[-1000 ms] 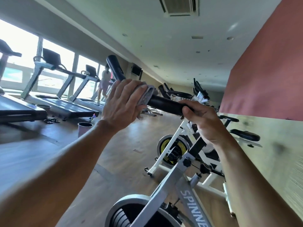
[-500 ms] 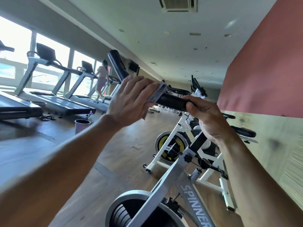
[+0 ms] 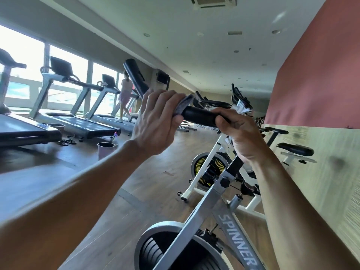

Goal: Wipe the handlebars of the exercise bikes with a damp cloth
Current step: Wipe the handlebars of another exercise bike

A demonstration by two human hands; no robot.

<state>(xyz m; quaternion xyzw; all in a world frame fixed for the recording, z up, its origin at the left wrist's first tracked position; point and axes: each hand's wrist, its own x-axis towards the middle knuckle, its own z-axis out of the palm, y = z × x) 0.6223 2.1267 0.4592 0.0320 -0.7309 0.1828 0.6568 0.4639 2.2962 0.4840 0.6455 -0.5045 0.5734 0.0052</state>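
From the head camera, a long gym room runs away under a white ceiling, with a red upper wall (image 3: 319,65) and pale wood panelling on the right, windows (image 3: 21,61) on the left and a brown wooden floor (image 3: 152,184) between. The left hand (image 3: 155,123) curls its grip round a grey cloth (image 3: 184,105) wrapped over the black handlebar (image 3: 200,115) of the near grey exercise bike (image 3: 196,221); the right hand (image 3: 239,131) grips the same bar just beside it, fingers closed round the bar. The bar's left end bends upward past the left hand. A row of treadmills (image 3: 78,121) lines the windows, a person (image 3: 124,94) on a far one, with two cups (image 3: 106,150) on the floor near them. A white bike (image 3: 212,164) stands just beyond the grey one, others further along the right wall. An open strip of floor lies between treadmills and bikes.
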